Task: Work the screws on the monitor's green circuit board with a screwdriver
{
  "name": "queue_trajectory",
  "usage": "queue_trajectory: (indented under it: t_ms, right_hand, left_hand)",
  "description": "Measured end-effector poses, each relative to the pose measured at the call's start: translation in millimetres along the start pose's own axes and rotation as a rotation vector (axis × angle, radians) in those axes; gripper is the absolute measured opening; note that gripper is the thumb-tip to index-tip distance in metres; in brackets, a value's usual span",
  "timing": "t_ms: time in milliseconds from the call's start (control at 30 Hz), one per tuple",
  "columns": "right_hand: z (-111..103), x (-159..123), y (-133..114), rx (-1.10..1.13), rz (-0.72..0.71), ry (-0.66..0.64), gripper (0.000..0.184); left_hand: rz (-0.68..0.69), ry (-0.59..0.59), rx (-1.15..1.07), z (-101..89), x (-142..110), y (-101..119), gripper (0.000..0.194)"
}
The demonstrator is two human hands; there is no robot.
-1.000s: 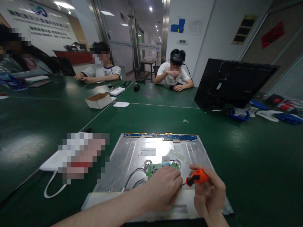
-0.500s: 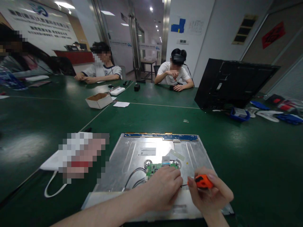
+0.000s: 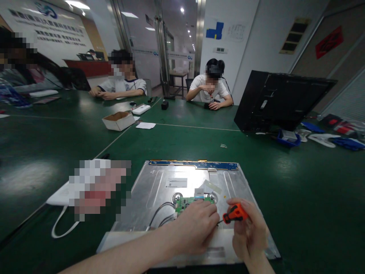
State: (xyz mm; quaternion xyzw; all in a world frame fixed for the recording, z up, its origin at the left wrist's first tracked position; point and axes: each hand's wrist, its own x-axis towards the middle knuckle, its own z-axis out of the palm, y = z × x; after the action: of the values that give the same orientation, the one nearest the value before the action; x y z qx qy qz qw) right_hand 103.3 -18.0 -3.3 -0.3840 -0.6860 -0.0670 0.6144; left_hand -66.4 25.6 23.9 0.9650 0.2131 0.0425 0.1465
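In front of me a metal-backed display panel [image 3: 154, 190] lies on the green table, with a small green circuit board [image 3: 182, 203] on it and a blue strip board [image 3: 176, 164] along its far edge. My left hand [image 3: 198, 224] covers the near part of the green board, its fingers curled; whatever they pinch is hidden under them. An orange-and-black screwdriver [image 3: 235, 214] is held in my right hand [image 3: 251, 228]. Its thin shaft points left and its tip disappears beside my left fingers. Dark cables [image 3: 161, 211] run from the green board toward the panel's near left.
A white strapped item [image 3: 58, 196], partly pixelated, lies left of the panel. Farther off stand an open box [image 3: 118, 123] and a large black screen housing [image 3: 279, 101]. A blue tray [image 3: 289, 141] and gloves [image 3: 323, 139] lie right. Several people sit across the table.
My right hand, gripping the screwdriver, rolled outward with the handle and then came back to nearly its earlier pose. My left hand stays in place over the green board.
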Motion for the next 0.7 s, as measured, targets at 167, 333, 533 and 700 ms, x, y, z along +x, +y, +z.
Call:
queue_trajectory:
  t_ms: [167, 333, 533, 700]
  right_hand:
    - [2, 8, -4, -0.003, 0.008, 0.021, 0.039]
    - [2, 17, -5, -0.034, -0.027, 0.053, 0.039]
    - [4, 20, -5, -0.02, -0.043, 0.055, 0.038]
    - [4, 9, 0, 0.05, -0.022, -0.006, 0.038]
  left_hand:
    - [-0.008, -0.003, 0.016, 0.9, -1, 1, 0.028]
    - [-0.032, 0.007, 0.047, -2.0, -1, 5, 0.017]
    - [-0.033, -0.023, 0.035, -4.9, 0, 4, 0.018]
    - [-0.013, -0.015, 0.012, -2.3, 0, 1, 0.025]
